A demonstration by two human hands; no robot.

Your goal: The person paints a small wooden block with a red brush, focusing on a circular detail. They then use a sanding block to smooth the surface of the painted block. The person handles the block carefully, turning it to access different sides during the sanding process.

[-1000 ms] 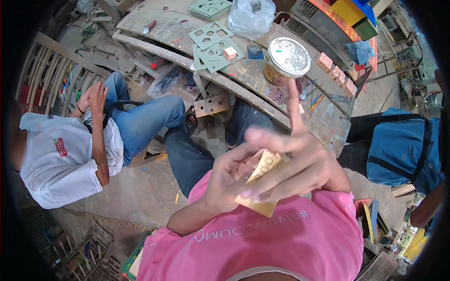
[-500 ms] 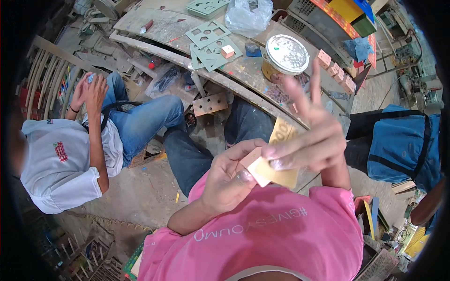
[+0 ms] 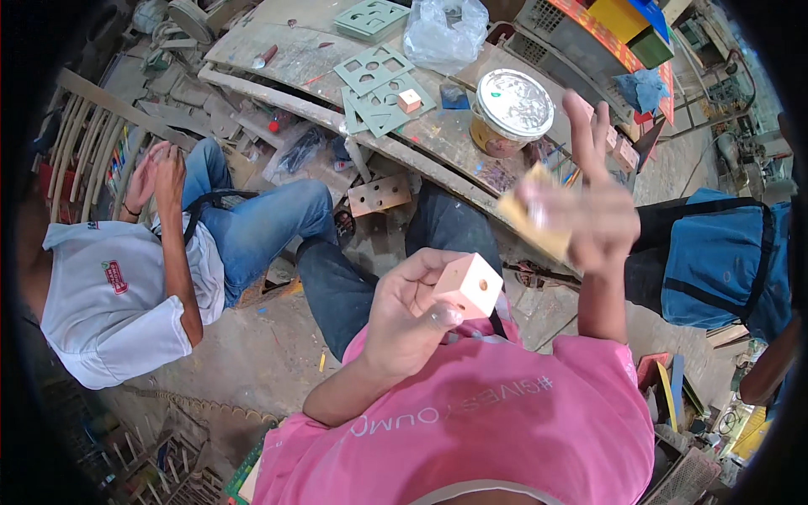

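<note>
In my left hand (image 3: 410,324), above my lap, a pale pinkish wooden cube (image 3: 471,287) is gripped between thumb and fingers. Small round holes show on its faces. My right hand (image 3: 596,217) is raised to the right of the cube, apart from it and blurred by motion. A piece of yellow-tan sandpaper (image 3: 539,220) is pinched between its thumb and fingers, while other fingers point upward. Beyond the hands, a similar small wooden block (image 3: 409,101) rests on grey-green sheets with cut-out shapes (image 3: 389,115) on the workbench.
A round tub with a silvery lid (image 3: 515,101) stands on the workbench (image 3: 290,88), near a clear plastic bag (image 3: 446,34). More wooden blocks (image 3: 624,155) sit at its right end. A person in a white shirt (image 3: 126,295) sits at left; another person's blue clothing (image 3: 715,261) is at right.
My right hand has moved up and to the right with the sandpaper, away from the cube. The cube in my left hand has been turned, so holed faces show.
</note>
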